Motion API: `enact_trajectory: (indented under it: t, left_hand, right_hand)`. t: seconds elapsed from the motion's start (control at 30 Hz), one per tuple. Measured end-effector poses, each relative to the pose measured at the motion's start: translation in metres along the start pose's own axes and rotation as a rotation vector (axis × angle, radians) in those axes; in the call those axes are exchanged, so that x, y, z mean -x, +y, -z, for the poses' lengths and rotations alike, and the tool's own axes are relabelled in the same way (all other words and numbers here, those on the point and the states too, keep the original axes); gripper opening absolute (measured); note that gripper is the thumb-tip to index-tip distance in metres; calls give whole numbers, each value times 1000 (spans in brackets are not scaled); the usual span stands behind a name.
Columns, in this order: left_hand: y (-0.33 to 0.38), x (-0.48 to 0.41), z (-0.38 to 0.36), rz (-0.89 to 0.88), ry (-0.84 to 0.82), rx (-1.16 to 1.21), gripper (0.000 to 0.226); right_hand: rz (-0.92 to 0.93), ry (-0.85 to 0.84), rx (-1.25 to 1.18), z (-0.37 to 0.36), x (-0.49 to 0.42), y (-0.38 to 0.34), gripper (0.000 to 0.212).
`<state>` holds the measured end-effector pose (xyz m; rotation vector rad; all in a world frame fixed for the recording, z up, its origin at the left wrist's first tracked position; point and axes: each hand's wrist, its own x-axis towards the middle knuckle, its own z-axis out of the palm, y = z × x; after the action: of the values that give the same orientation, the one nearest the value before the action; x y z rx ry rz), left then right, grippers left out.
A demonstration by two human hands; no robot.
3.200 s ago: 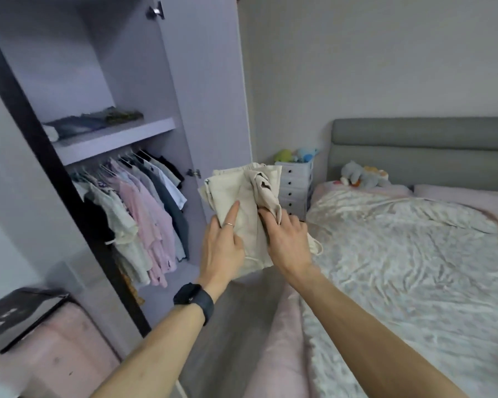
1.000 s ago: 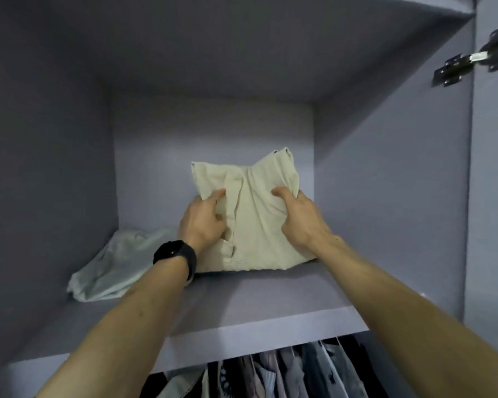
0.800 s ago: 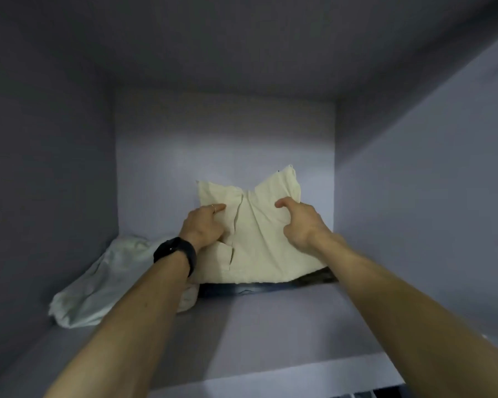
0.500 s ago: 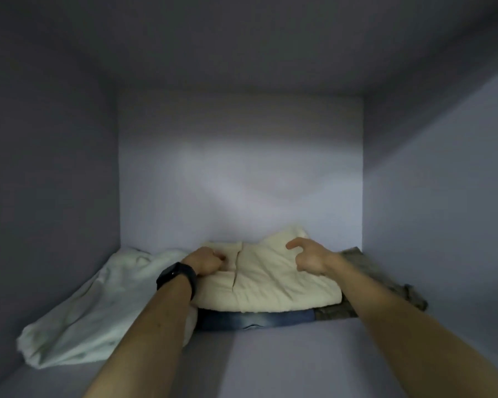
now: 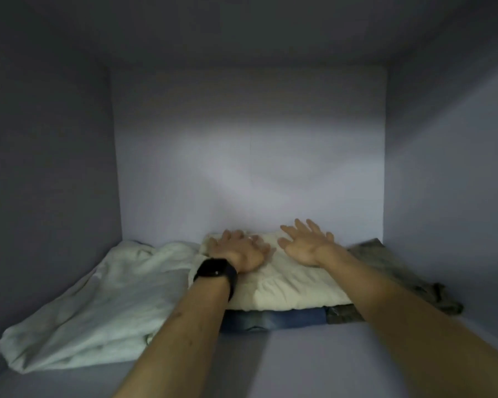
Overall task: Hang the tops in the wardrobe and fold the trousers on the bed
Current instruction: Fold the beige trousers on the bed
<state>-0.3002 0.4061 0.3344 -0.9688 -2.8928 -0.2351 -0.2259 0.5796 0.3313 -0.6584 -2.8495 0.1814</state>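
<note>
The folded cream trousers (image 5: 288, 288) lie on a shelf (image 5: 270, 366) inside the wardrobe (image 5: 242, 145), on top of folded blue jeans (image 5: 273, 318) and a dull green piece of clothing (image 5: 400, 271). The left hand (image 5: 236, 251), with a black watch (image 5: 214, 271) on its wrist, rests flat on the trousers with its fingers spread wide. The right hand (image 5: 305, 245) is spread wide too and holds nothing, its fingers lifted a little, and a crumpled pale cloth (image 5: 104, 305) lies just beside the pile on the left.
</note>
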Motion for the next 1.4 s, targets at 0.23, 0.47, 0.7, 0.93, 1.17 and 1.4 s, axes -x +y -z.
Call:
enact_trajectory:
  t: [0.23, 0.47, 0.7, 0.93, 1.17, 1.4]
  left_hand:
    - [-22, -25, -46, 95, -51, 63, 76]
    - [-15, -14, -42, 93, -21, 66, 73]
    - [-15, -13, -38, 96, -14, 64, 73]
    - [-12, -11, -44, 77, 56, 50, 73]
    - [-2, 22, -36, -63, 342, 68, 54]
    - [-3, 121, -27, -195, 308, -24, 51]
  right_hand:
    - [-162, -209, -56, -33, -14, 23, 87]
    - [-340, 12, 168, -16, 8, 27, 71]
    - [96, 96, -69, -9, 47, -11, 66]
    - [-44, -81, 115, -43, 73, -10, 69]
    - [-267, -29, 69, -39, 118, 2, 64]
    - [-62, 122, -112, -3, 197, -16, 68]
